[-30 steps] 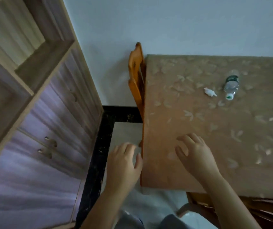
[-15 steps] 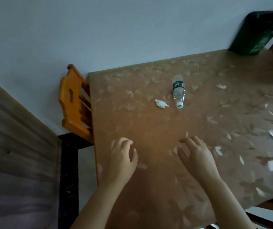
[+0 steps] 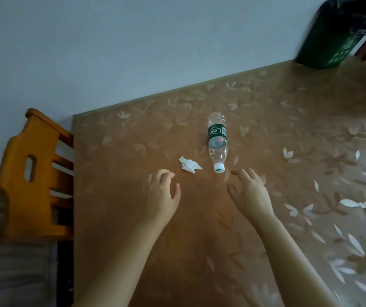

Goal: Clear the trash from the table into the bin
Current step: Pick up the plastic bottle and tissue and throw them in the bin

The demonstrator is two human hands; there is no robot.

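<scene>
Brown leaf-patterned worktop (image 3: 199, 240) first: above it the left grip (image 3: 161, 191) and right grip (image 3: 249, 191) are loosely open and empty, just short of the crumpled tissue (image 3: 189, 165) and the lying bottle (image 3: 217, 140). This looks like the reach; next each needs pinching, then carrying to the green bin (image 3: 337, 34) at the far right corner.

Bare table (image 3: 199, 229) lies between the left hand (image 3: 163, 191) and the right hand (image 3: 249, 191). Just ahead of the left hand's fingers sits a crumpled tissue (image 3: 189, 165), and just ahead of the right hand lies a bottle (image 3: 217, 140), its cap nearest. Open tabletop runs from the right hand to the bin (image 3: 341, 34), far ahead and to the right. A chair (image 3: 33, 173) back stands well left of the left hand.
</scene>
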